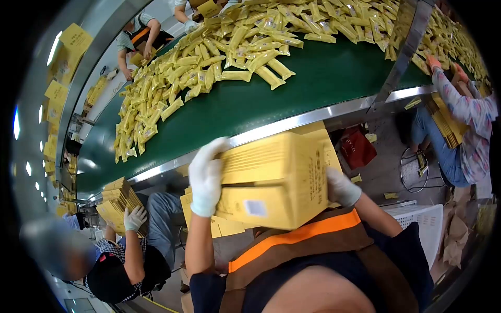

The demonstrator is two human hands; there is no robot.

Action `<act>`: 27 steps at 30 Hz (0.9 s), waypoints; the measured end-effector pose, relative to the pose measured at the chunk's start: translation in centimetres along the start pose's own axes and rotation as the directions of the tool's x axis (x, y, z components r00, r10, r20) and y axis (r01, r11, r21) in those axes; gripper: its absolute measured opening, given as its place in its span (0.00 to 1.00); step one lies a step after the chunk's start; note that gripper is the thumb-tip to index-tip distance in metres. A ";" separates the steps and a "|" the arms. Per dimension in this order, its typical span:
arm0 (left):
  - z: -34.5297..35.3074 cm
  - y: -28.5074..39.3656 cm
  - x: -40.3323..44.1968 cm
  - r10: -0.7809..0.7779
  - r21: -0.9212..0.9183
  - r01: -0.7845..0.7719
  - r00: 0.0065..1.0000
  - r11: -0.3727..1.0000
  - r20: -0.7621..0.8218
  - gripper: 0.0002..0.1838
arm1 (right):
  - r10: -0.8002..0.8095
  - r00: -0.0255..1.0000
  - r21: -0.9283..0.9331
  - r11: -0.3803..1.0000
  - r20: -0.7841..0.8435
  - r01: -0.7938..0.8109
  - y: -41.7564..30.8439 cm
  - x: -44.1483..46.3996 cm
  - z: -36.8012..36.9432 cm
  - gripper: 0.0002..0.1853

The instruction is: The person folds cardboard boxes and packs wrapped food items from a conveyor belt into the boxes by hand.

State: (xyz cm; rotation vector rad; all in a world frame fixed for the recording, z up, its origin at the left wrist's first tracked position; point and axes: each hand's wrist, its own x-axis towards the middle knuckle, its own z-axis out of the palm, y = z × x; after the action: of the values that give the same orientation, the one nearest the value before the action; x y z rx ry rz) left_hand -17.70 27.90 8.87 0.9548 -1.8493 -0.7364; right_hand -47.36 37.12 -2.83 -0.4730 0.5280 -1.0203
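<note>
Between my two white-gloved hands is a stack of yellow cartons, tilted in front of my apron. Several carton edges show as parallel lines along its top, and a white label sits on the near face. My left hand grips the stack's left end, fingers up at the upper corner. Against the right end, which bears dark print, my right hand is closed, its fingertips partly hidden behind the stack. More flat yellow cardboard lies behind and below it, by the conveyor edge.
A green conveyor belt carries a heap of yellow-wrapped packets beyond a metal rail. A co-worker at left holds yellow cartons; another sits at right. A red bag, wire stool and white crate stand nearby.
</note>
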 end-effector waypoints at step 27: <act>2.2 -1.1 -2.2 -0.432 0.570 0.263 0.884 0.778 0.181 0.43 | -0.287 0.922 -0.824 -0.563 0.260 0.057 -5.7 4.3 9.3 0.34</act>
State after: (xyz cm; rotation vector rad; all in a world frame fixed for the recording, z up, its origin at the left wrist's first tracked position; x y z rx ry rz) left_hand -18.71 29.44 6.07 1.6669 -2.2352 -0.6170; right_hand -43.61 31.91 7.03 -2.4524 1.6173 -0.5179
